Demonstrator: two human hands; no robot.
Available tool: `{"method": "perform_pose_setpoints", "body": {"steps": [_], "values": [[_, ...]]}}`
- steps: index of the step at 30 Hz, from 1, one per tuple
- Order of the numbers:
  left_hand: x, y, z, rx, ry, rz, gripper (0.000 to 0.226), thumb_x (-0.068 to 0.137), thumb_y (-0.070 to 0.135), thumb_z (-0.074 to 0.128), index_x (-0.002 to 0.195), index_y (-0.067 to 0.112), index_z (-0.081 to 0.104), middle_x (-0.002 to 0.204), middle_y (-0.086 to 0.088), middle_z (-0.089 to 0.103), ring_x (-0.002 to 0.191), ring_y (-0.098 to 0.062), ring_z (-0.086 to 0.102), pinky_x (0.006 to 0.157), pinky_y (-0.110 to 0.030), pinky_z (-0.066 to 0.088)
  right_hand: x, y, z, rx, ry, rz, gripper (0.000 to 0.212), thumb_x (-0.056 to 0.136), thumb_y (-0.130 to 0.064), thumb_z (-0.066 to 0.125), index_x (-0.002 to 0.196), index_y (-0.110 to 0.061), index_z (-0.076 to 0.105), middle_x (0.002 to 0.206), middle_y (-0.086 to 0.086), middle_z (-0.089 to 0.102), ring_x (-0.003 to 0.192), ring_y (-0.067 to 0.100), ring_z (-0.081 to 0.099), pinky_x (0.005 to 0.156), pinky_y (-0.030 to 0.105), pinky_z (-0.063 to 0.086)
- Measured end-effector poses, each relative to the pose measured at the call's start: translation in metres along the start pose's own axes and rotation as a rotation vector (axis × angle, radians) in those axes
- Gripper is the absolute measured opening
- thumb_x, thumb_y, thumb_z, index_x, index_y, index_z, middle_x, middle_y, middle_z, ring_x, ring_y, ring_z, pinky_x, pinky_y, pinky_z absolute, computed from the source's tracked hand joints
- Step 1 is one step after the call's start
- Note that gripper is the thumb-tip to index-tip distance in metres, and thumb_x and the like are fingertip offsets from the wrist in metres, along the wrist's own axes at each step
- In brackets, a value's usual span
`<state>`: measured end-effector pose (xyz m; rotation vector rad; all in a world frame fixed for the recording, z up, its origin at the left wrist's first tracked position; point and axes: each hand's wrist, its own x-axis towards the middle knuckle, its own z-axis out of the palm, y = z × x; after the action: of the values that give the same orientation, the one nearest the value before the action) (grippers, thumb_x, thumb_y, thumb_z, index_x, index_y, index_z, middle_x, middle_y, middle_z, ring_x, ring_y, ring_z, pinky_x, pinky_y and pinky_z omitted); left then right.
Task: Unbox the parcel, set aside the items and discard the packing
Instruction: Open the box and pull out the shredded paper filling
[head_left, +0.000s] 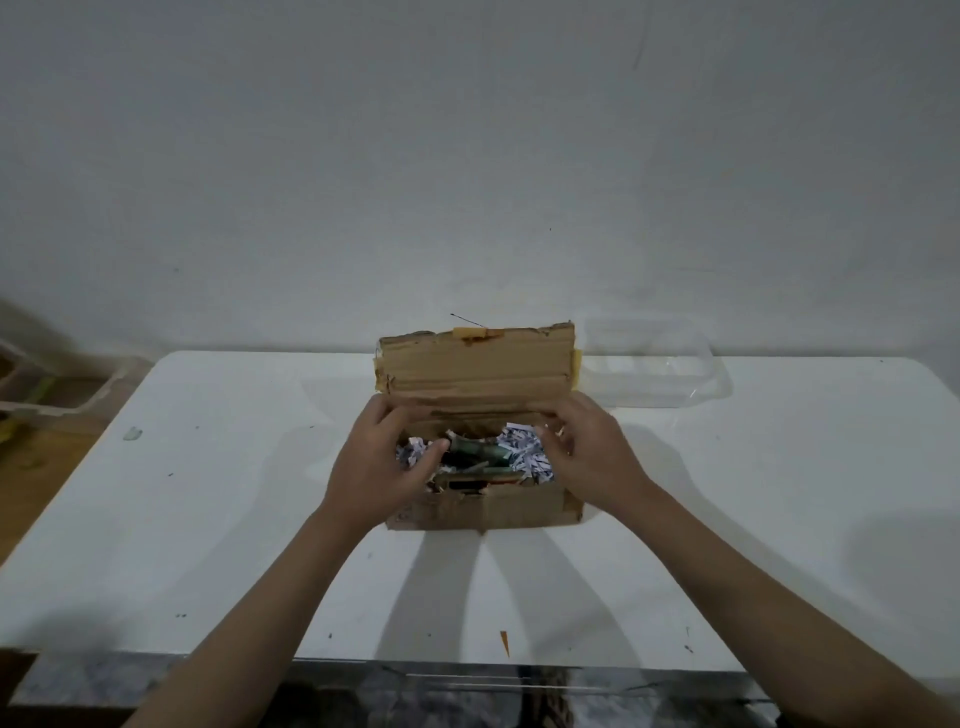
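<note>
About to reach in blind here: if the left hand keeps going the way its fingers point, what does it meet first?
Probably the dark green item lying in the shredded paper inside the cardboard box; the left hand points right at it, though depth is unclear.

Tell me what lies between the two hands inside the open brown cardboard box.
In the head view, between the left hand and right hand, the cardboard box holds a dark green item bedded in shredded white paper.

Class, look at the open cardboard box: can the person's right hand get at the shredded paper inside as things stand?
Probably yes. The flap stands up at the back, and the right hand is at the box's open top beside the shredded paper.
</note>
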<state>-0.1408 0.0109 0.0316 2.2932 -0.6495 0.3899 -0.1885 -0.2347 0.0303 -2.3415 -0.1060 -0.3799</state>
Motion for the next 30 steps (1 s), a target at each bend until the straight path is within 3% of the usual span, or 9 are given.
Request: {"method": "perform_pose_setpoints", "body": {"steps": [3,6,8,13,16,19,21,24,30], "values": [[0.005,0.002,0.008,0.094,-0.081,-0.028,0.053,0.080,0.045,0.057,0.120,0.011,0.061,0.119,-0.005,0.056,0.108,-0.020,0.053,0.085,-0.038,0.053,0.005,0.004,0.012,-0.138,-0.187,0.044,0.030,0.089,-0.017,0.058,0.120,-0.014,0.060,0.117,0.007,0.057,0.109,0.022,0.053,0.085,0.028,0.044],[0.008,-0.009,0.014,0.239,-0.204,-0.069,0.071,0.078,0.056,0.050,0.137,0.016,0.045,0.143,-0.006,0.040,0.126,-0.031,0.040,0.095,-0.042,0.045,0.007,0.007,0.016,-0.166,-0.191,0.115,0.040,0.087,-0.020,0.060,0.126,-0.015,0.055,0.124,0.008,0.052,0.116,0.026,0.049,0.087,0.040,0.048],[0.007,-0.019,0.016,0.262,-0.300,-0.148,0.079,0.078,0.064,0.043,0.142,0.020,0.037,0.149,-0.003,0.032,0.131,-0.031,0.034,0.100,-0.043,0.041,0.006,0.008,0.019,-0.162,-0.151,0.114,0.043,0.086,-0.021,0.062,0.128,-0.015,0.052,0.127,0.006,0.050,0.117,0.026,0.049,0.085,0.039,0.050],[-0.001,-0.031,0.021,0.192,-0.258,-0.151,0.063,0.085,0.058,0.034,0.136,0.023,0.046,0.130,0.001,0.049,0.116,-0.024,0.045,0.091,-0.036,0.045,0.007,0.008,0.023,-0.260,-0.047,0.133,0.046,0.089,-0.022,0.056,0.134,-0.020,0.047,0.140,-0.002,0.046,0.128,0.020,0.042,0.083,0.036,0.050],[0.002,-0.031,0.023,0.147,-0.238,-0.163,0.050,0.089,0.049,0.036,0.126,0.020,0.054,0.119,0.001,0.052,0.108,-0.019,0.045,0.083,-0.027,0.040,0.016,0.004,0.024,-0.298,-0.019,0.078,0.038,0.091,-0.020,0.056,0.129,-0.016,0.055,0.125,0.000,0.062,0.116,0.028,0.047,0.082,0.042,0.053],[0.006,-0.035,0.024,0.080,-0.204,-0.169,0.036,0.092,0.035,0.044,0.118,0.016,0.060,0.112,0.001,0.055,0.100,-0.018,0.050,0.080,-0.027,0.042,0.027,0.006,0.028,-0.234,0.019,0.103,0.029,0.087,-0.015,0.061,0.116,-0.014,0.066,0.107,0.005,0.069,0.101,0.032,0.051,0.084,0.043,0.049],[0.008,-0.036,0.025,0.023,-0.163,-0.169,0.024,0.093,0.023,0.052,0.113,0.014,0.064,0.107,0.000,0.056,0.094,-0.016,0.053,0.079,-0.025,0.045,0.034,0.007,0.027,-0.159,0.024,0.211,0.026,0.088,-0.016,0.061,0.112,-0.016,0.069,0.104,0.003,0.069,0.105,0.030,0.047,0.088,0.037,0.044],[0.011,-0.034,0.027,-0.038,-0.108,-0.190,0.019,0.090,0.009,0.058,0.107,0.010,0.068,0.102,-0.002,0.059,0.089,-0.013,0.055,0.076,-0.009,0.039,0.041,0.009,0.026,-0.118,-0.003,0.293,0.021,0.087,-0.019,0.064,0.106,-0.017,0.072,0.101,0.000,0.067,0.107,0.027,0.043,0.086,0.035,0.042],[0.017,-0.032,0.027,-0.053,-0.071,-0.264,0.019,0.088,0.007,0.062,0.102,0.013,0.072,0.099,0.001,0.064,0.088,-0.009,0.056,0.074,0.002,0.033,0.046,0.012,0.027,-0.065,-0.013,0.334,0.015,0.085,-0.019,0.068,0.099,-0.017,0.074,0.092,-0.003,0.064,0.104,0.025,0.042,0.084,0.034,0.041]]}}
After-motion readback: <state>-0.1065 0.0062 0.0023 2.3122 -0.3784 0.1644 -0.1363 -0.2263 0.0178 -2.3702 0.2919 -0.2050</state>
